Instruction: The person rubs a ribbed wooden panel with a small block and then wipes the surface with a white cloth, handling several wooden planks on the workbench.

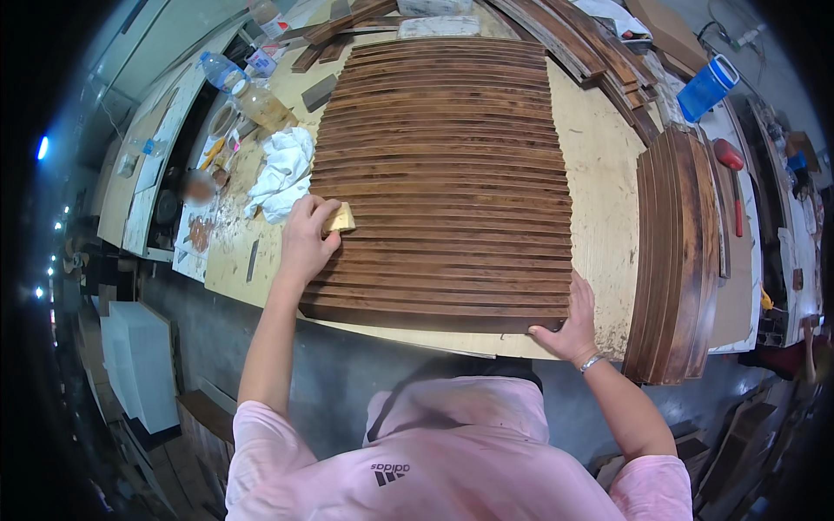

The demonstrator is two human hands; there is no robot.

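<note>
A dark brown slatted wooden panel (443, 182) lies flat on the pale worktable, its ridges running left to right. My left hand (310, 234) is closed round a small yellow sponge (344, 217) at the panel's left edge, with the sponge against the slats. At the near right corner, my right hand (573, 323) rests with thumb and fingers spread, touching the panel's side and front edge. Just beyond my left hand lies a crumpled white cloth (285, 169).
Plastic bottles (261, 106) stand at the far left. Several ridged brown wood strips (673, 260) lie on the right, near a red-handled tool (730, 156) and a blue container (708, 89). More dark strips (556, 39) are piled at the back. The pale tabletop (599, 174) shows beside the panel.
</note>
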